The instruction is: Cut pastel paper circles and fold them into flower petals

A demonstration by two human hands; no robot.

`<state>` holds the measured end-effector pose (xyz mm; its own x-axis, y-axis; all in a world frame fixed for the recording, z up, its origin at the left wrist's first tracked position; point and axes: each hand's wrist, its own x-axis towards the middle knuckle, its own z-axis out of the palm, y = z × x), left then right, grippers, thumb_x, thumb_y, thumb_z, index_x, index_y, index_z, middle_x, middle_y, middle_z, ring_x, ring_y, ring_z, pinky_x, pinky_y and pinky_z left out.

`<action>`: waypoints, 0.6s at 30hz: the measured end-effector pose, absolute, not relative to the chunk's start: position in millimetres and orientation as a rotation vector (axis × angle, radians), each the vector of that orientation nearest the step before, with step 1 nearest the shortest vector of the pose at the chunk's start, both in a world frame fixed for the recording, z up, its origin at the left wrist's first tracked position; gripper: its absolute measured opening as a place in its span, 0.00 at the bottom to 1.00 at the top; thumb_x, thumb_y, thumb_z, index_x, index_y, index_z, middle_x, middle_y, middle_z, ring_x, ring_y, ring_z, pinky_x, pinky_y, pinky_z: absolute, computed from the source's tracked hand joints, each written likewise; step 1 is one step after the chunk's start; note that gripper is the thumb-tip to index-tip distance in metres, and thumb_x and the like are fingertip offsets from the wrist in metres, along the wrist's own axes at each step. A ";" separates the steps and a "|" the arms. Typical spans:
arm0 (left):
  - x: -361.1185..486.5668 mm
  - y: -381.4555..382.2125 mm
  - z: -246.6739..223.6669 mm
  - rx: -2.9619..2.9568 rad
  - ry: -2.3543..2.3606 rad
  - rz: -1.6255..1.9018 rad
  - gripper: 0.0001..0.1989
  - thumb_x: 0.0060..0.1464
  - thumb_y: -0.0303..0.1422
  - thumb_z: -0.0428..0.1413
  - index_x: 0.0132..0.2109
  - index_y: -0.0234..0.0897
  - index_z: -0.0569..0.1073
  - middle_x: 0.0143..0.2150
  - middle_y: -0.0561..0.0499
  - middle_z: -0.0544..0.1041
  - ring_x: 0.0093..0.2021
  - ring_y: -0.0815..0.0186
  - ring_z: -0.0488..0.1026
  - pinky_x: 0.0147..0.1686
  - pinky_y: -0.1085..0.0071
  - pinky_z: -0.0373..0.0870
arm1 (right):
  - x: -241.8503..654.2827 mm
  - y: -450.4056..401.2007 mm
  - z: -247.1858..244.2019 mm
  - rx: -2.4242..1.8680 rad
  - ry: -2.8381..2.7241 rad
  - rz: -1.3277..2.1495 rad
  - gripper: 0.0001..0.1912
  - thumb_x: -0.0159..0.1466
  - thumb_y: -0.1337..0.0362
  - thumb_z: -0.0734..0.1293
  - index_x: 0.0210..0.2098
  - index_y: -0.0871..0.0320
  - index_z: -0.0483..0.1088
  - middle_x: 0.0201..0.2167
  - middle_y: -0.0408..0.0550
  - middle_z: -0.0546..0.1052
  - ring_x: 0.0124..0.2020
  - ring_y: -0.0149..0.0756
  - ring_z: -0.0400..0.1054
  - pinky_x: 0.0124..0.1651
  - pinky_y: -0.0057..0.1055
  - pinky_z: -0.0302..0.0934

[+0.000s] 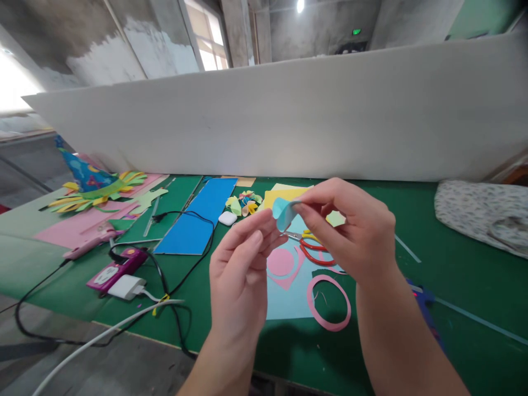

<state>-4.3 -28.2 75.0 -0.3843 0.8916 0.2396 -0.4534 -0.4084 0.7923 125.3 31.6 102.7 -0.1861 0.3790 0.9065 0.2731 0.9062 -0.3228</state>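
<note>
Currently right hand (355,234) pinches a curled light-blue paper piece (282,214), left hand (241,264) half-curled at its edge, can't tell if gripping, red-handled scissors (314,247) below.

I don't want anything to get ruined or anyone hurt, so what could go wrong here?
The curled light-blue paper is pinched in the right hand, with the left hand close by; squeezing hard might crease it.
The red-handled scissors lie among paper scraps near the hands, so a careless reach could nick a finger.
The white cable hangs over the table's edge; someone might snag it.
</note>
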 end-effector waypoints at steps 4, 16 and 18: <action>-3.3 -31.4 77.0 0.871 0.817 1.920 0.11 0.55 0.30 0.57 0.43 0.40 0.80 0.40 0.52 0.82 0.41 0.66 0.79 0.43 0.72 0.77 | 127.6 31.9 103.1 -0.479 -1.856 0.152 0.04 0.62 0.72 0.67 0.32 0.59 0.72 0.30 0.44 0.76 0.28 0.27 0.67 0.28 0.24 0.64; -1.4 -28.7 83.9 0.748 0.765 1.824 0.13 0.54 0.33 0.54 0.45 0.43 0.79 0.40 0.50 0.81 0.39 0.67 0.78 0.39 0.75 0.76 | 126.4 30.5 103.2 -0.489 -1.867 0.094 0.05 0.63 0.72 0.67 0.33 0.56 0.71 0.31 0.43 0.79 0.29 0.28 0.70 0.29 0.24 0.66; -2.7 -27.6 83.5 0.754 0.767 1.808 0.13 0.54 0.33 0.54 0.45 0.43 0.79 0.41 0.50 0.81 0.39 0.67 0.78 0.39 0.74 0.75 | 126.5 30.2 103.0 -0.499 -1.864 0.090 0.05 0.63 0.72 0.67 0.33 0.55 0.71 0.30 0.43 0.79 0.29 0.29 0.71 0.29 0.25 0.66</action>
